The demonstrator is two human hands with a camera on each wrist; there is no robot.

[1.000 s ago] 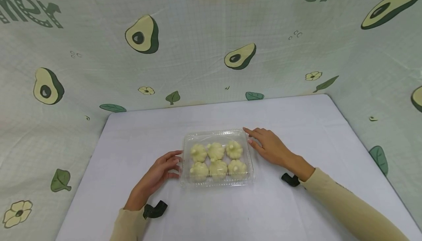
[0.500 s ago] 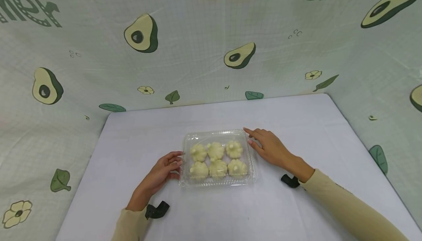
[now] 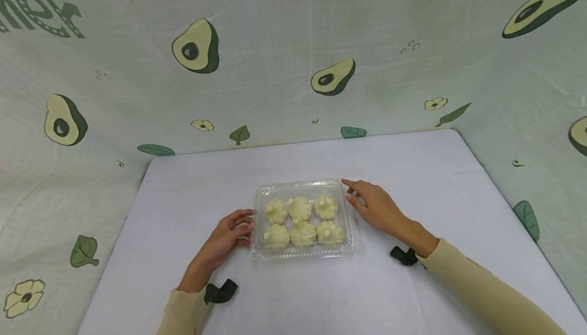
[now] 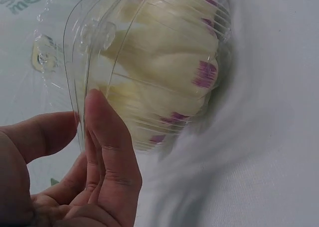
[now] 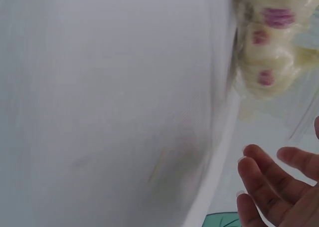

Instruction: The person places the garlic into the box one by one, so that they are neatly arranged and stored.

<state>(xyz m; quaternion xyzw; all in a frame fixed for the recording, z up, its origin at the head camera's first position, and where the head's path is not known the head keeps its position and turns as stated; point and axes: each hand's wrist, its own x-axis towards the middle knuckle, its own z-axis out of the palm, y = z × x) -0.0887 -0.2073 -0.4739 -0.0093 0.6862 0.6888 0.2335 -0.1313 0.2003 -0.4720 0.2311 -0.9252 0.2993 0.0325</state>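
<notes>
A clear plastic clamshell container (image 3: pixel 293 188) lies in the middle of the white table in the head view. Several pale garlic bulbs (image 3: pixel 300 209) sit inside it in two rows; purple streaks show on the garlic bulbs (image 4: pixel 164 70) in the left wrist view. At the left side, my left hand (image 3: pixel 225 235) pinches the container's rim between thumb and fingers (image 4: pixel 114 142). My right hand (image 3: pixel 376 205) is by the far right corner, its fingers relaxed. In the right wrist view those fingers (image 5: pixel 269 197) look apart from the container.
A white cloth covers the table (image 3: pixel 394 162). Behind it and along both sides hangs a pale curtain (image 3: pixel 266 70) printed with avocados and leaves. Black mounts (image 3: pixel 221 291) are worn at the wrists, near the beige sleeves (image 3: pixel 486 284).
The right fingertips have shifted slightly to the right, away from the container's corner. My left wrist has moved a little to the right. The container stays almost in place.
</notes>
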